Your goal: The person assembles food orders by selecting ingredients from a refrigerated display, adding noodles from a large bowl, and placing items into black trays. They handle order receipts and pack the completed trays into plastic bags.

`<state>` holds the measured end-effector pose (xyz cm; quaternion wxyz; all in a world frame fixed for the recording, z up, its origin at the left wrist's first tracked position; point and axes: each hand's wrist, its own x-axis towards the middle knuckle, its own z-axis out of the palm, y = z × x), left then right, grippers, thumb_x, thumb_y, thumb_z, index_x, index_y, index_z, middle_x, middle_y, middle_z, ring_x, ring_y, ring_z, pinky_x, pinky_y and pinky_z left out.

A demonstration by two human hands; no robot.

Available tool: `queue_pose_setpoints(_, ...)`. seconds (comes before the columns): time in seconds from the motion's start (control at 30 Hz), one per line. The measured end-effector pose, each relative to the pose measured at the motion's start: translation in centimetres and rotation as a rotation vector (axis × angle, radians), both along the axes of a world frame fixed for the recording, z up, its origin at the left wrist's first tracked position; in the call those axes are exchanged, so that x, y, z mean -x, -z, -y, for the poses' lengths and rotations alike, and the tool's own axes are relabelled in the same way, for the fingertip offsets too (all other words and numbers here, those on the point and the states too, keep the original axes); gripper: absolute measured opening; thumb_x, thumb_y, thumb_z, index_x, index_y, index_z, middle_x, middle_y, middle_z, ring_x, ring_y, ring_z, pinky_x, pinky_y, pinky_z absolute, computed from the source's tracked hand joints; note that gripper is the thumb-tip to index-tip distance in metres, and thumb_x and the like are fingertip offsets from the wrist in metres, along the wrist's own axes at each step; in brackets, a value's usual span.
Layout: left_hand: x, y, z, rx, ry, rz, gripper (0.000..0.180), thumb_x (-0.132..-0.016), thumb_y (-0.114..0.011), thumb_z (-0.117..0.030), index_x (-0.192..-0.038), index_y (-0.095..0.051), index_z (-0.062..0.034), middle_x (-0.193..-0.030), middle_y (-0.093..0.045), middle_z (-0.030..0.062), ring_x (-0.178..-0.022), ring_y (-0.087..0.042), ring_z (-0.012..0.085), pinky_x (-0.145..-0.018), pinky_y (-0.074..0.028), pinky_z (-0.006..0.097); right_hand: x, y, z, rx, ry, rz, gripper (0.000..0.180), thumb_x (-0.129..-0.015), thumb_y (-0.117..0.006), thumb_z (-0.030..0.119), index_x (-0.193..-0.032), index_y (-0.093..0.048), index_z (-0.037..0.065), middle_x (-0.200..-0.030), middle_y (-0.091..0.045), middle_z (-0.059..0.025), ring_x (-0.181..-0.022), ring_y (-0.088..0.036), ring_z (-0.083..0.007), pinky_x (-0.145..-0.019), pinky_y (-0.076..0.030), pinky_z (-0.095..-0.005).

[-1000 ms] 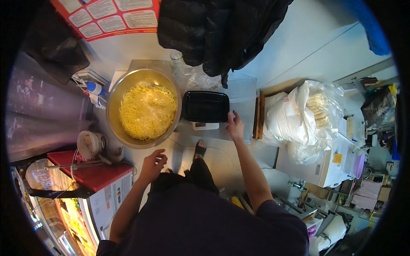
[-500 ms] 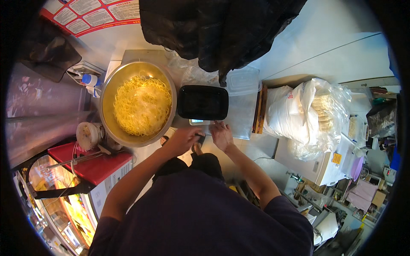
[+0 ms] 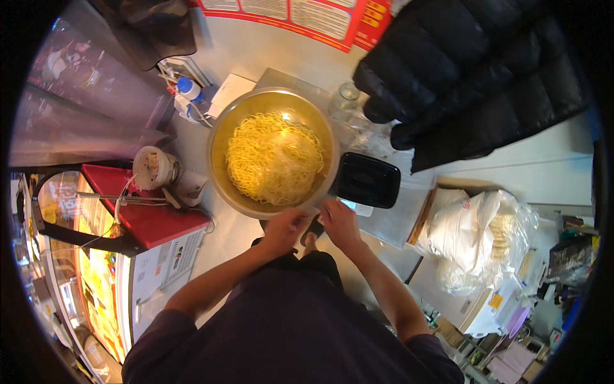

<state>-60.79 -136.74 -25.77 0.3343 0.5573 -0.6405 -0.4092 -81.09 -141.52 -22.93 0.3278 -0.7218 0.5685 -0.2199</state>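
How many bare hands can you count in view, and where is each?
2. The left hand is by the near rim of the metal bowl; the right hand is by the black tray's near left corner.

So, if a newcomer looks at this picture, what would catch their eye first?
Most likely the wide metal bowl heaped with bright yellow noodles, just left of the middle and above the hands. Next may come the black quilted garment filling much of the upper right. Closer in, a glossy black tray stands out just to the right of the bowl.
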Motion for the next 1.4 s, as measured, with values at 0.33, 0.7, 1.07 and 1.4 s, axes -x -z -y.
queue_pose_setpoints(0.33, -18.6, 4.0, 1.0, -0.523, -0.722, -0.681, 0.073, -0.092, -0.063, 0.005, -0.156, -0.031, -0.0053, -0.1, -0.068, 0.0166, -0.077, -0.072, 0.0237, -0.067, -0.063, 0.031, -15.4, 11.1, 18.0, -0.072, -0.507, -0.421, 0.144, -0.05, -0.099, 0.038, -0.163, -0.013, 0.015, -0.162, -0.016, -0.0336, -0.147, -0.025, -0.0527, -0.119, -0.031, -0.0553)
queue_pose_setpoints(0.7, -18.0, 4.9, 2.7, -0.602, -0.786, -0.899, 0.026, -0.091, -0.058, 0.01, -0.112, -0.049, -0.0022, -0.089, -0.064, 0.0119, -0.079, -0.067, 0.0203, -0.07, -0.064, 0.035, -17.2, 11.5, 15.2, 0.182, -0.59, -0.351, 0.063, -0.071, -0.082, 0.016, -0.13, -0.062, 0.007, -0.124, -0.062, -0.0197, -0.117, -0.06, -0.0417, -0.099, -0.05, -0.0487)
queue_pose_setpoints(1.07, -19.3, 5.7, 6.5, -0.593, -0.706, -0.968, 0.031, -0.093, -0.055, 0.011, -0.116, -0.045, -0.0075, -0.102, -0.065, 0.0156, -0.093, -0.069, 0.0262, -0.079, -0.065, 0.041, -15.7, 5.9, 18.9, 0.019, -0.321, -0.424, 0.104, -0.059, -0.094, 0.036, -0.142, -0.046, -0.005, -0.138, -0.054, -0.0299, -0.131, -0.05, -0.0462, -0.11, -0.041, -0.0498)
queue_pose_setpoints(1.4, -19.9, 7.5, 6.8, -0.575, -0.726, -0.927, 0.029, -0.094, -0.056, 0.007, -0.116, -0.043, -0.0077, -0.1, -0.067, 0.0178, -0.083, -0.072, 0.0289, -0.068, -0.065, 0.038, -22.3, -2.0, 22.2, 0.222, -0.534, -0.61, 0.029, -0.076, -0.062, 0.005, -0.104, -0.071, 0.008, -0.093, -0.071, -0.0172, -0.091, -0.069, -0.0375, -0.08, -0.056, -0.0484)
